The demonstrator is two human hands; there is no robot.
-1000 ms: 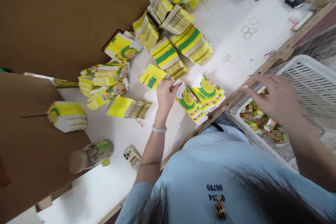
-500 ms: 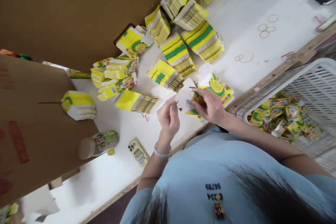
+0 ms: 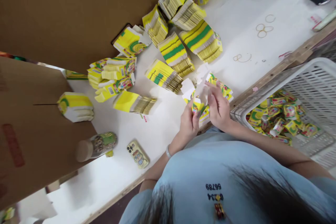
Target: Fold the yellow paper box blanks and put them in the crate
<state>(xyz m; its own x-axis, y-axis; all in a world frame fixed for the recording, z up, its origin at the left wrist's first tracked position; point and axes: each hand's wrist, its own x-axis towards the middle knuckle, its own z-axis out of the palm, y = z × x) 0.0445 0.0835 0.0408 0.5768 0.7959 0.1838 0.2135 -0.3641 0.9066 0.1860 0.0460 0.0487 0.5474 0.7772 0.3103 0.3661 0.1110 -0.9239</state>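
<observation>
A small yellow carton [image 3: 197, 105] with white inner flaps is between my two hands, just over the table's front edge. My left hand [image 3: 189, 121] pinches its near lower end between thumb and fingers. On the other side, my right hand [image 3: 219, 106] has its fingers closed at the carton's pale upper part, partly hiding it. Under and behind the hands lie more printed carton pieces [image 3: 223, 87], some with white flaps up. Close by on the table is a fanned stack of flat yellow cartons [image 3: 165, 76].
More carton stacks [image 3: 201, 40] spread behind. To the right, a white plastic basket [image 3: 309, 73] holds filled-looking small yellow packs [image 3: 291, 112]. A phone [image 3: 138, 154], a lidded jar [image 3: 97, 146] and large cardboard boxes [image 3: 39, 126] stand left. Rubber bands [image 3: 262, 29] lie at the back right.
My left hand has moved right and down, from the white flap to the carton's near end. The carton has turned, and my right hand has shifted slightly right.
</observation>
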